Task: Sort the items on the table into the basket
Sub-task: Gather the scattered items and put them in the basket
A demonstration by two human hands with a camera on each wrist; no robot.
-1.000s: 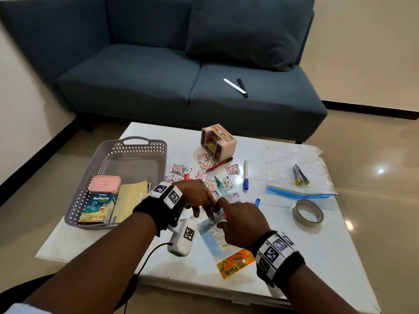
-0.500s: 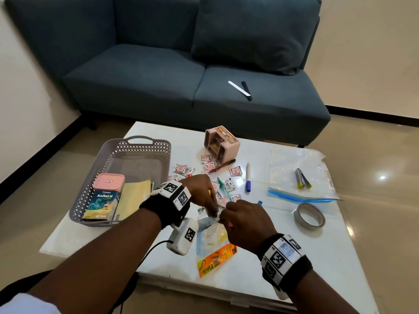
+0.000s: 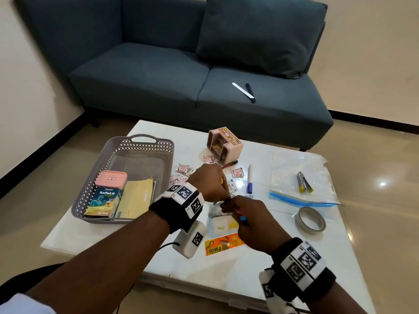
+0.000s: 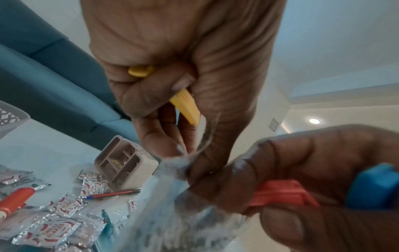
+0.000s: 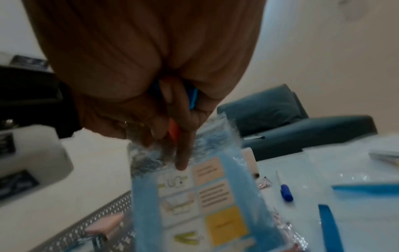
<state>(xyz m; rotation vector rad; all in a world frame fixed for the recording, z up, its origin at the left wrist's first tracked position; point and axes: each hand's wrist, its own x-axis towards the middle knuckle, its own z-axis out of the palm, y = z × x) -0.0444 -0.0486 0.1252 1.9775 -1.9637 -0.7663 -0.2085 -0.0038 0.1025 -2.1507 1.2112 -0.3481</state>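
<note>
Both hands meet, fingers curled, above the bench.
The left hand (image 3: 209,182) pinches a clear packet's (image 5: 194,196) top edge, a yellow piece tucked in its palm; the right hand (image 3: 254,223) pinches the same edge, both forearms reaching forward.

blue sofa (image 3: 158,71), cushion (image 3: 260,35), two nail files (image 3: 246,91)

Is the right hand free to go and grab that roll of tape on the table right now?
Probably not yet. The roll of tape lies unobstructed to the right, but the right hand is pinching the clear packet with the left hand and holding red and blue pieces.
</note>
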